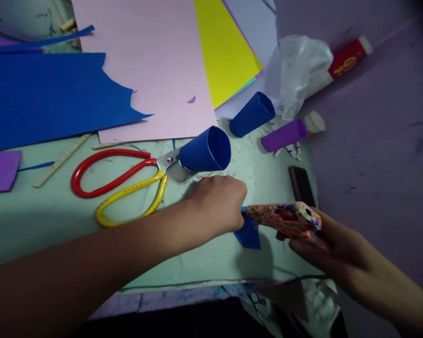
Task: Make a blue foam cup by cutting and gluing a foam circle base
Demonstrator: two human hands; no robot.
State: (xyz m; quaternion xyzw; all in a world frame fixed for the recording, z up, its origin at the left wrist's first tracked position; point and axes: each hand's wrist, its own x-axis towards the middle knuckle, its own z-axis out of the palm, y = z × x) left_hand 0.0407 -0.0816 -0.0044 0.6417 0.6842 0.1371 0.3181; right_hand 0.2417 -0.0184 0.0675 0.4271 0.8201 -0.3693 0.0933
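My left hand is closed in a fist, its fingertips turned away from view. A small piece of blue paper sticks out from under it and seems pinched there. My right hand grips a glue gun with a colourful flowery covering, its blue tip close against my left hand and the paper. Just beyond my left hand lies a blue paper cone, partly over the blades of large scissors with red and yellow handles. Farther back are a second blue paper cone and a purple paper tube.
Pink sheet, yellow sheet and a cut blue sheet cover the far left. At the right are a dark block, a clear plastic bag and a red-and-white tube. The table's front edge runs below my arms.
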